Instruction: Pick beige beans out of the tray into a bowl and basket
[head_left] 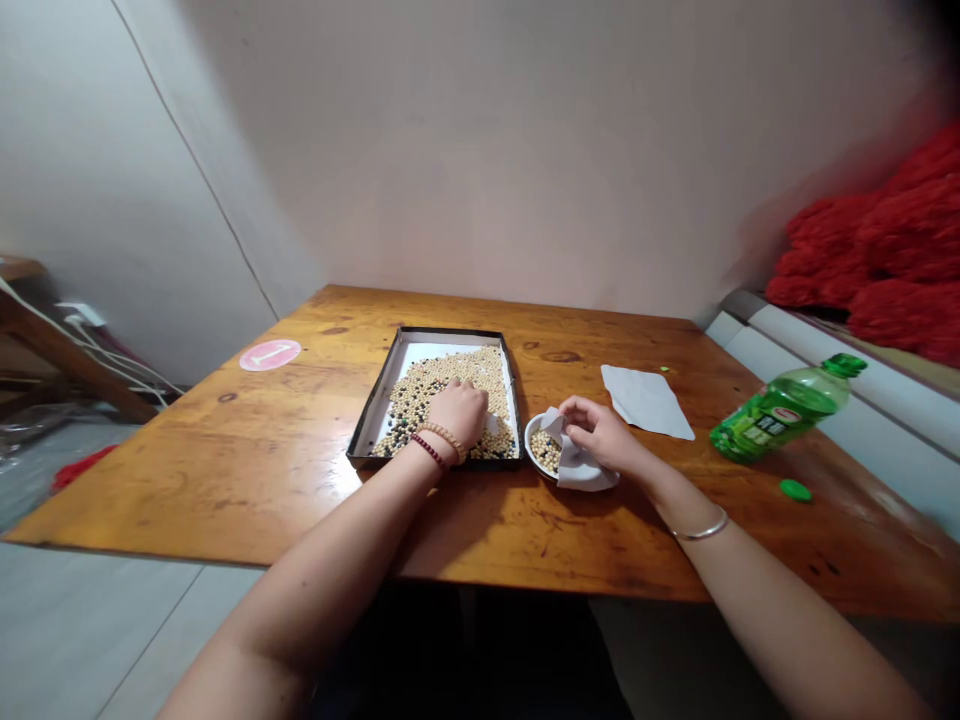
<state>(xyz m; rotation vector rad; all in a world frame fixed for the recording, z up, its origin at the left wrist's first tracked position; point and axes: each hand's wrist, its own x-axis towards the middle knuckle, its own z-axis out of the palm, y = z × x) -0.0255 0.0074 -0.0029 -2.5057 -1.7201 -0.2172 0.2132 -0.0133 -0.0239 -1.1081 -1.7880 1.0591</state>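
My left hand (457, 415) rests palm-down among mixed pale and dark beans (450, 375), with its fingers hidden from view. The beans fill a dark-rimmed baking tray (435, 335) lined with white paper. My right hand (600, 435) pinches a folded white paper (581, 470) that lies over part of a small white dish (534, 450). A few pale beans show in the uncovered part of the dish. The dish stands just right of the tray. Bead bracelets circle my left wrist, and a thin metal bangle circles my right.
The wooden table (187, 480) holds a flat white paper sheet (646, 402), a lying green plastic bottle (780, 410), its green cap (795, 490) and a pink round sticker (270, 354). Red fabric (877, 250) lies beyond the right edge. Walls close off the far side.
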